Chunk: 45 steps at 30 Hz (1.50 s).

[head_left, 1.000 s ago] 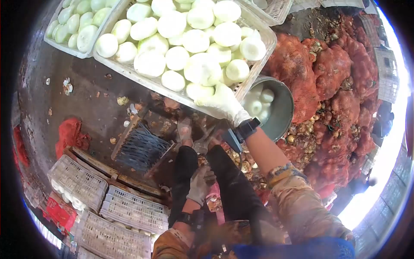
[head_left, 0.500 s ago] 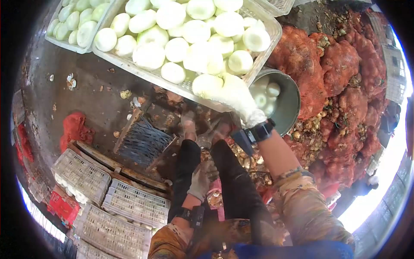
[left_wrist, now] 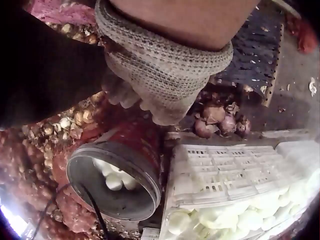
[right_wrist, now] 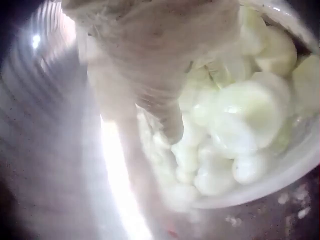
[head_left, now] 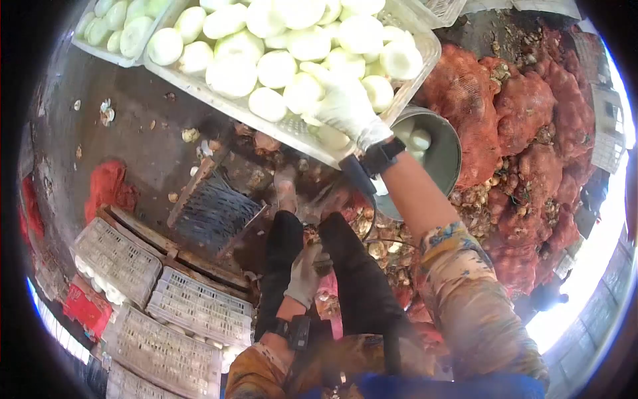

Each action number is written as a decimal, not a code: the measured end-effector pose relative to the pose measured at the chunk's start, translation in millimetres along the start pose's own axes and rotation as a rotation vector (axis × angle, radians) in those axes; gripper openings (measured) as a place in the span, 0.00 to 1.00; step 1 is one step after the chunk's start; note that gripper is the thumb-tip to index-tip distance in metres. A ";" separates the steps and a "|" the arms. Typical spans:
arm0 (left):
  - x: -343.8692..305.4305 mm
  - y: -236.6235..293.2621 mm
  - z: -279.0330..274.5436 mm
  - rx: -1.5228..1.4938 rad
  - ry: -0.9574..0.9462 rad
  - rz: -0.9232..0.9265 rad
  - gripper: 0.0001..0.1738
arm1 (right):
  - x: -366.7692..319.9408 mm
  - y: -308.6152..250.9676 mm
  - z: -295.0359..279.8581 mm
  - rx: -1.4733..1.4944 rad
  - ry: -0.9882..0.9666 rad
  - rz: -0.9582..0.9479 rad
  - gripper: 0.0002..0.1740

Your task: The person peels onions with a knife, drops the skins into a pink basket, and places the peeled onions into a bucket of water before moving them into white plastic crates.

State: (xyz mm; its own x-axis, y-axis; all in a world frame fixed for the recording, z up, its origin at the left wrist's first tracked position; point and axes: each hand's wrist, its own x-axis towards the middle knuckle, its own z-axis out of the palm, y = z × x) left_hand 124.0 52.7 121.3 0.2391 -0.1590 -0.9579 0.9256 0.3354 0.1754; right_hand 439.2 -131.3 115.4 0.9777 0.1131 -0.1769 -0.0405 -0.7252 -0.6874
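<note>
In the head view, the gloved right hand [head_left: 347, 112] reaches over the near edge of a white crate [head_left: 229, 123] of peeled onions. Its fingers and thumb lie on either side of one peeled onion [head_left: 304, 94] near the crate's corner. The right wrist view shows the gloved hand [right_wrist: 165, 60] blurred, a fingertip against pale onions [right_wrist: 250, 117]; its other fingers are hidden. The gloved left hand [head_left: 306, 276] rests between the knees, low in the head view. In the left wrist view, the left glove's [left_wrist: 155, 82] fingers hang loosely bent, with nothing seen in them.
A bucket [head_left: 444, 159] with peeled onions stands beside the crate's right corner. Red mesh sacks [head_left: 465, 110] fill the right side. A rack of dark strips [head_left: 214, 209] lies before the feet. Stacked white crates [head_left: 119, 259] stand at lower left, and another onion crate [head_left: 113, 50] at upper left.
The right hand has moved up and inward over the crate, along with the onion at its fingers; bare crate bottom now shows near the edge. The left hand stays between the knees.
</note>
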 end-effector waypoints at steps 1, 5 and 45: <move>-6.3 4.4 4.4 0.049 0.004 0.028 0.22 | -2.4 3.2 0.7 0.140 -0.054 0.008 0.30; -12.2 14.3 15.2 0.077 0.012 -0.011 0.22 | -15.0 20.3 -6.1 0.218 -0.169 -0.059 0.32; 6.5 -2.5 6.2 -0.059 -0.032 0.040 0.19 | 85.6 -27.7 -72.1 -0.643 0.021 -0.216 0.20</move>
State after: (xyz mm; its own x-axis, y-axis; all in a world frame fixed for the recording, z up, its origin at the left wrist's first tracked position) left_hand 125.1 45.0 116.0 0.2853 -0.1736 -0.9426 0.8966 0.3959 0.1985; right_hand 538.9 -150.5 170.1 0.9542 0.2922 -0.0643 0.2804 -0.9483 -0.1487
